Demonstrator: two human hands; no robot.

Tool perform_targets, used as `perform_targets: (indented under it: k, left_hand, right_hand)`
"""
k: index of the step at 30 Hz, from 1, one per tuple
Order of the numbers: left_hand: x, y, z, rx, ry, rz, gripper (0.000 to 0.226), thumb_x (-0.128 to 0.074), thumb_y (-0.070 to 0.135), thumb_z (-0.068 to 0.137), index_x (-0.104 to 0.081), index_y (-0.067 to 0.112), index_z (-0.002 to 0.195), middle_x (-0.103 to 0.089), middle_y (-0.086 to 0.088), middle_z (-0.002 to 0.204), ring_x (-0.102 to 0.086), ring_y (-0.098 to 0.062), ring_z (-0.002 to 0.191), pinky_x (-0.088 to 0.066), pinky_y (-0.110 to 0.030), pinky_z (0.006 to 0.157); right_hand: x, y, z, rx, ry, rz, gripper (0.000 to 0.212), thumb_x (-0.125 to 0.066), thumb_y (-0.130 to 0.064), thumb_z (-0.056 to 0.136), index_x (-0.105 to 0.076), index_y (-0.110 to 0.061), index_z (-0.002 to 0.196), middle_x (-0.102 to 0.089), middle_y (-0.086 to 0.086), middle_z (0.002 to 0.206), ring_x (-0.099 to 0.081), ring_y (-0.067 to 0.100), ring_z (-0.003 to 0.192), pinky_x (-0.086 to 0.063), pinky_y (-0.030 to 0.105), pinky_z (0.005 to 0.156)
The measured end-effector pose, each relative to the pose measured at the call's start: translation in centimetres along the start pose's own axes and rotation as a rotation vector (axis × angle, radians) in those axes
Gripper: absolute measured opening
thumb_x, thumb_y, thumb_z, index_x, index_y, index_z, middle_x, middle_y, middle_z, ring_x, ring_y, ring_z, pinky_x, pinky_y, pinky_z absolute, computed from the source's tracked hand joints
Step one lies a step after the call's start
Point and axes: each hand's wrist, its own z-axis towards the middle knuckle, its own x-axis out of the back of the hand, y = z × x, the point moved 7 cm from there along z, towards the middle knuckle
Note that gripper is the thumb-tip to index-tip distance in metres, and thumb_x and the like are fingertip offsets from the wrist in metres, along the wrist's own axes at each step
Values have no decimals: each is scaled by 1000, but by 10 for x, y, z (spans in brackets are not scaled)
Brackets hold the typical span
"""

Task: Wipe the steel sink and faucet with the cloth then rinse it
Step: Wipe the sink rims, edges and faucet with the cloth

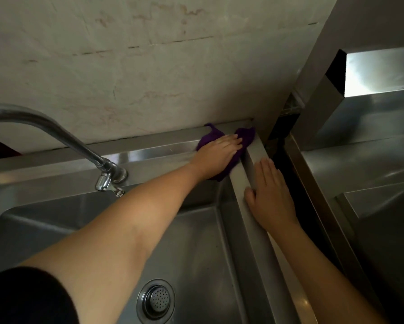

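1. At the sink's back right corner, left hand (219,153) lies flat, palm down, pressing the purple cloth (244,136) onto the steel ledge; fingers are extended, not curled round it.
2. Cloth is bunched under the palm, showing past the fingertips and at the wrist side, touching the corner where the back ledge meets the right rim.
3. Right hand (272,195) rests flat and empty on the right rim (254,228) of the sink, fingers straight, thumb on the inner edge, just beside the cloth hand.
4. Left arm crosses over the basin (196,253); dark sleeve (21,298) at bottom left.
5. Faucet (63,136) arches from the back ledge at left, well apart from the cloth; its handle (107,183) sits at the base.
6. Drain strainer (156,300) sits in the basin floor, near the bottom edge.
7. Stained wall (126,54) runs behind the ledge; a steel counter (371,164) stands right of a dark gap.
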Motion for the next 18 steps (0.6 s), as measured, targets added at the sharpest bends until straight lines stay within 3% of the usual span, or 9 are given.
perform_targets:
  k: [6, 11, 18]
  left_hand:
    - [0, -6, -8, 53, 56, -19, 32, -42, 15, 97, -57, 6, 124, -54, -13, 135, -44, -22, 131, -26, -32, 113]
    - [1, -9, -17, 73, 26, -44, 34, -39, 19, 99, -56, 9, 126, -52, -9, 137, -42, -19, 133, -26, -32, 114]
    - [17, -22, -49, 180, 123, -64, 33, -43, 13, 96, -59, 7, 124, -56, -6, 134, -45, -16, 130, -25, -25, 110]
  right_hand:
    - [0, -11, 17, 63, -28, 6, 68, -32, -36, 97, 0, -8, 149, -1, 11, 159, 3, 19, 147, 3, 32, 119]
    - [0, -11, 15, 61, -12, -7, 67, -32, -36, 97, -2, -9, 149, -3, 10, 159, 1, 19, 147, 3, 31, 118]
    - [0, -11, 15, 47, -12, -15, 67, -34, -35, 96, -4, -9, 150, -4, 10, 159, 0, 19, 147, 2, 31, 119]
